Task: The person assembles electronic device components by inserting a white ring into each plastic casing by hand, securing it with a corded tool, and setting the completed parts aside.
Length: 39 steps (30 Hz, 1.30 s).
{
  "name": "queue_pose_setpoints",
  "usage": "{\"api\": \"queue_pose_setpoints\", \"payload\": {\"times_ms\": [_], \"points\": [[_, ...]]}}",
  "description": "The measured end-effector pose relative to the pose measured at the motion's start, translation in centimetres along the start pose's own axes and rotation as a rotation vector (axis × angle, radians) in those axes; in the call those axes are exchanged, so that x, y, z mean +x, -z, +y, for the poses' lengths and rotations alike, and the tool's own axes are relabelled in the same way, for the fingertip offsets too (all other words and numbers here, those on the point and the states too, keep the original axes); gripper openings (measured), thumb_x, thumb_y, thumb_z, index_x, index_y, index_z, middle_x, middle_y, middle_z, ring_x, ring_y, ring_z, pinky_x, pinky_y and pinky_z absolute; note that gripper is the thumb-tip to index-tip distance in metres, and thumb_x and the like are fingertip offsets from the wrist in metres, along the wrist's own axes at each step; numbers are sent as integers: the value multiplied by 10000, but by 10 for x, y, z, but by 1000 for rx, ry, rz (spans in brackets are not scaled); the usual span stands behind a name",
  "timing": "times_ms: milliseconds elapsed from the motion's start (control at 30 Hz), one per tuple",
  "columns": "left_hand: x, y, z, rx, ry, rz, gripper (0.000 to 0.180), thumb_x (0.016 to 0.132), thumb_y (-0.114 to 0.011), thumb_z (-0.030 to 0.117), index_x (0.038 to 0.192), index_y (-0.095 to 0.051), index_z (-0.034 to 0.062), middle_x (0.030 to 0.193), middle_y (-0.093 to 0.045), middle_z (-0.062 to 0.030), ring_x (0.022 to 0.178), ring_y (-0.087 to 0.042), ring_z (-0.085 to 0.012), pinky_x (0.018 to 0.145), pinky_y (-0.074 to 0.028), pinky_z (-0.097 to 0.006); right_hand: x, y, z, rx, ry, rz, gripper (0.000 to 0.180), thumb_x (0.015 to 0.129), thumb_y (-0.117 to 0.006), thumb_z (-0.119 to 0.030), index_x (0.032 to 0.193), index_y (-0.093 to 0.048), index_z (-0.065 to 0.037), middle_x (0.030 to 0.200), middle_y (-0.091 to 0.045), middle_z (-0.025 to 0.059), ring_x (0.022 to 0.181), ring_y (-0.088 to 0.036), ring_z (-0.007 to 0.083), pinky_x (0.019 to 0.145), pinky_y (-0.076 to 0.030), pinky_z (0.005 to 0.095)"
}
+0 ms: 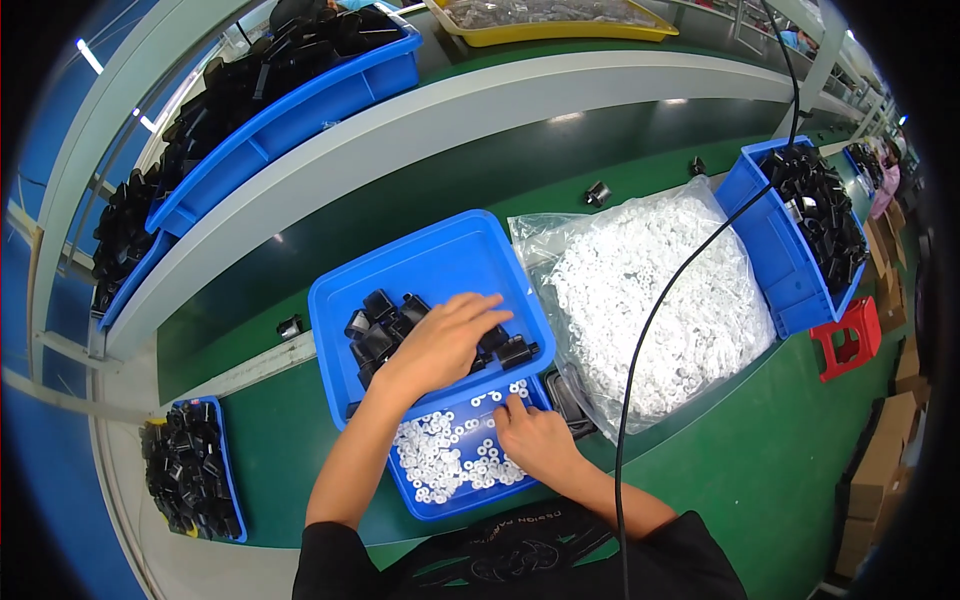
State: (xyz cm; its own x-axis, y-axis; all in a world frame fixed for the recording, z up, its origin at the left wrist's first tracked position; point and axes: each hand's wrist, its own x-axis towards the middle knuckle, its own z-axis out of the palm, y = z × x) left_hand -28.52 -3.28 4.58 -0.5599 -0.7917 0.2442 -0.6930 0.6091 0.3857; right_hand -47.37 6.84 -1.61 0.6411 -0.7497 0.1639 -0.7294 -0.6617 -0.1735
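My left hand [445,340] is over the upper blue tray [420,265], its fingers stretched toward the tray's right side. Black plastic fittings [372,345] lie around and under it, and its thumb side is partly hidden. Below sits a smaller blue tray [440,510] of small white rings [430,455], partly covered by the upper tray's edge. In that tray's upper right part, my right hand [540,440] has its thumb and index finger close together among a few scattered rings. Whatever lies between those fingertips is too small to make out.
A big clear bag of white parts [650,300] lies right of the trays, a black cable [660,305] hanging across it. Blue bins of black fittings stand at right [780,250], upper left [290,120] and lower left [228,470]. A red stool [850,340] is on the floor.
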Motion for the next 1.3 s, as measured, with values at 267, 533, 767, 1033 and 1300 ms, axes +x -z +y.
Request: {"api": "queue_pose_setpoints", "payload": {"times_ms": [267,533,767,1033,1300], "points": [[-4,0,9,-208,97,-94,493,703,-763,41,1173,-618,68,1064,-620,-103,1021,-571,-301,904,-472,-365,-13,1,8,219,-19,48,107,772,-584,-111,848,-609,-41,827,-559,89,558,-632,207,473,-503,329],[-76,-10,52,-721,332,444,503,649,-849,11,1087,-603,33,1083,-567,-98,957,-595,-172,768,-515,-285,-1,46,28,802,-138,165,209,775,-699,17,977,-688,-36,911,-621,102,712,-627,257,608,-504,327],[-113,-32,71,-774,408,452,573,627,-851,-59,1100,-534,3,1109,-516,-137,1020,-610,-241,845,-526,-336,15,66,19,1051,-225,131,254,731,-753,17,972,-700,-44,850,-583,64,693,-582,167,561,-445,262],[-123,-29,84,-877,432,419,588,619,-780,-26,1167,-576,39,1106,-637,-122,1000,-635,-258,824,-527,-333,32,75,-4,1048,59,72,329,720,-766,-6,1038,-691,-48,856,-561,70,704,-575,169,577,-464,266],[-125,-28,84,-994,374,371,620,642,-794,-11,1209,-546,26,1134,-641,-140,1042,-642,-274,875,-530,-352,21,80,5,1045,67,11,383,714,-769,-27,1084,-670,-28,926,-566,90,727,-582,198,597,-474,272]]}}
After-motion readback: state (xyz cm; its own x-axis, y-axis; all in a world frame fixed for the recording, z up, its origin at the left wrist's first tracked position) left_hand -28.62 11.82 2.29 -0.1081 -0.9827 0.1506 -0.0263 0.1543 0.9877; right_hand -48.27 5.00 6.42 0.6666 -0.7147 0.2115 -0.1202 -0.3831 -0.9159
